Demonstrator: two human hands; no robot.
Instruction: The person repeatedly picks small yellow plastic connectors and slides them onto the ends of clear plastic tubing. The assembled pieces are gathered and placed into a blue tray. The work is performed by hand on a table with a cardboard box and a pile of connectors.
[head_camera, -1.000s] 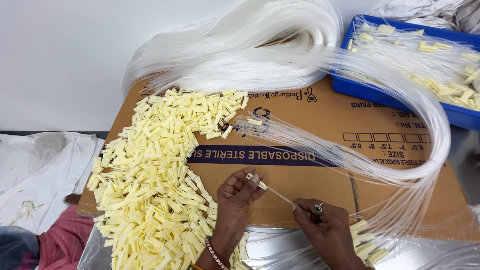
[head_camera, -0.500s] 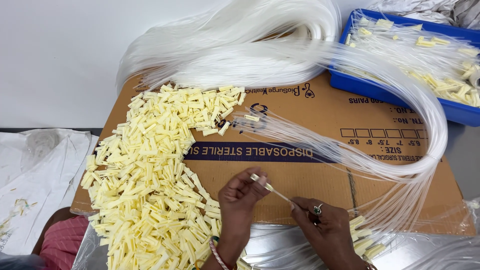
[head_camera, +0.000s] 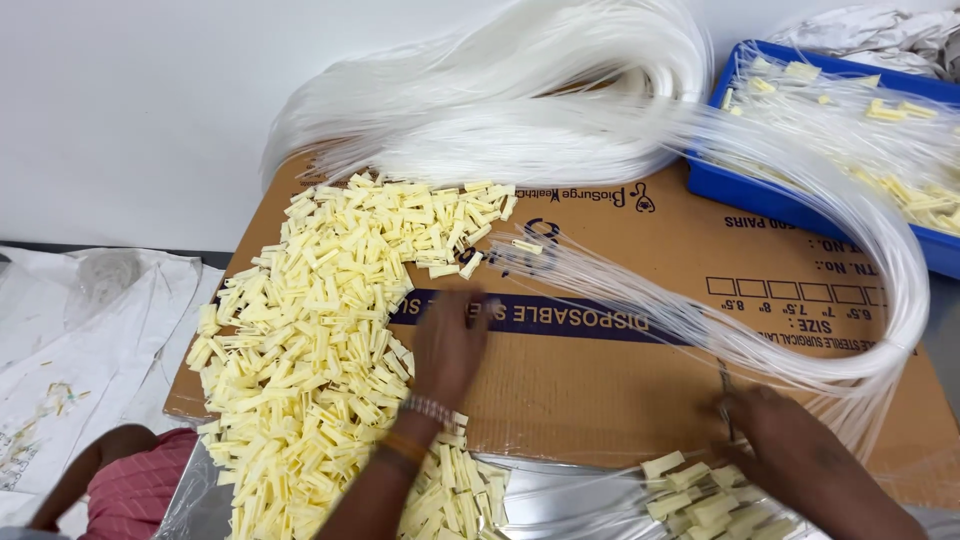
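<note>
A large heap of small pale yellow plastic pieces (head_camera: 320, 330) lies on the left part of a flattened brown cardboard box (head_camera: 620, 390). My left hand (head_camera: 450, 345), blurred by motion, is palm down on the cardboard at the heap's right edge, fingers spread, holding nothing visible. A thick looped bundle of thin clear tubes (head_camera: 520, 110) lies across the back and sweeps round to the right. My right hand (head_camera: 790, 445) is at the lower right, pinching a thin tube (head_camera: 723, 392) beside a small pile of yellow pieces on tube ends (head_camera: 700, 495).
A blue tray (head_camera: 760, 200) with tubes and yellow pieces stands at the back right. White sheeting (head_camera: 80, 340) lies to the left. Another person's arm and pink clothing (head_camera: 130, 475) show at the lower left. A white wall stands behind.
Both hands held one tube between them at the centre. My left hand has let go and moved up towards the yellow heap; my right hand has drawn right with the tube.
</note>
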